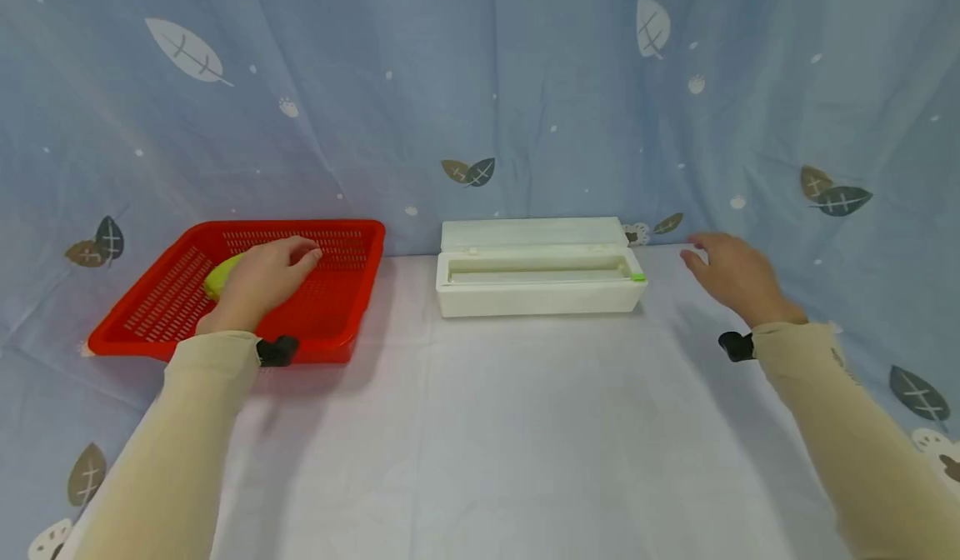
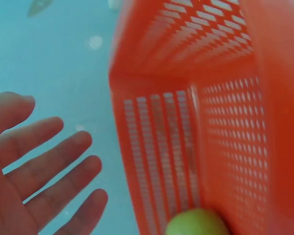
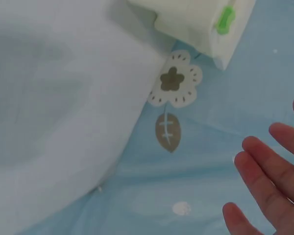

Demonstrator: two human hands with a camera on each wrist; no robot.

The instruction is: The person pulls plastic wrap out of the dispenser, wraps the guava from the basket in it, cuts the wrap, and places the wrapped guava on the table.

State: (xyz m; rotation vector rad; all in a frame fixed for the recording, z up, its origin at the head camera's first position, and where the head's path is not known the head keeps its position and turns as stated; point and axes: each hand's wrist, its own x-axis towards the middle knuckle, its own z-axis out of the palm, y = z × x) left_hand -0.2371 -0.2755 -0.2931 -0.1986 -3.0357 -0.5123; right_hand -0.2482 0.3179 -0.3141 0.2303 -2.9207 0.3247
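Observation:
My left hand (image 1: pixel 262 281) hovers over the red plastic basket (image 1: pixel 341 347), its fingers loosely spread with nothing in them in the left wrist view. Inside the basket lies a yellow-green rounded thing (image 1: pixel 219 278), partly hidden behind that hand; only its smooth top (image 2: pixel 197 224) shows in the left wrist view. On the right, my right hand (image 1: pixel 738 277) is held in the air beside a long white box (image 1: pixel 540 300), fingers relaxed and holding nothing. The box has its lid (image 1: pixel 534 233) raised at the back, an oblong recess on top and a small green tab (image 1: pixel 637 277) at its right end.
A white cloth (image 1: pixel 510 427) covers the table under the box. Behind it hangs a blue curtain (image 1: pixel 525 85) printed with leaves and flowers. The basket stands at the table's left side, its outer edge overlapping the curtain in the head view.

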